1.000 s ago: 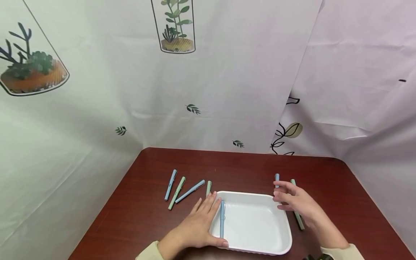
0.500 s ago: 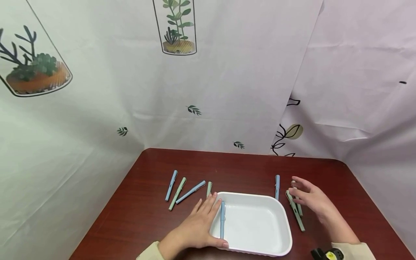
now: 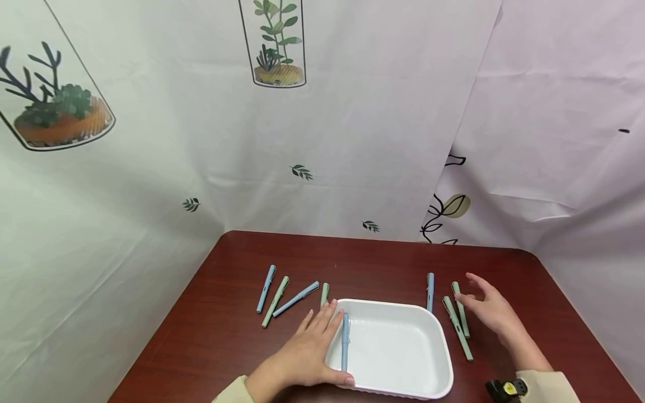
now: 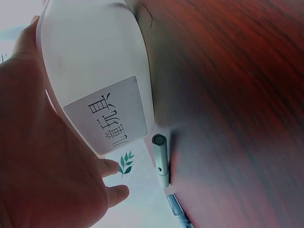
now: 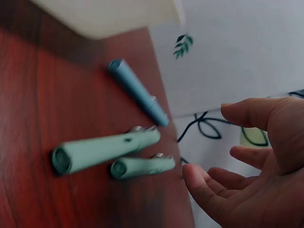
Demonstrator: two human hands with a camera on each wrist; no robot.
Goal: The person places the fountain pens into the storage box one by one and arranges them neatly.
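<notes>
A white tray [image 3: 438, 341] sits on the dark red table, with one blue pen [image 3: 345, 341] lying along its left inner wall. My left hand [image 3: 314, 350] rests flat against the tray's left side [image 4: 95, 71], thumb at its near corner, fingers straight. My right hand [image 3: 486, 308] hovers open just right of two green pens [image 3: 457, 327] [image 5: 102, 149] and holds nothing. A blue pen [image 3: 430, 291] [image 5: 137, 92] lies left of those, by the tray's far right corner.
Left of the tray lie a blue pen [image 3: 265, 287], a green pen [image 3: 274, 300], another blue pen [image 3: 295, 298] and a short green pen [image 3: 324, 293] [image 4: 160, 159]. Printed curtains close in the table [image 3: 373, 263] at back and sides.
My right hand moved from above the tray's far right corner out to the right, past the green pens. A second green pen now lies beside the first. The left hand stayed put.
</notes>
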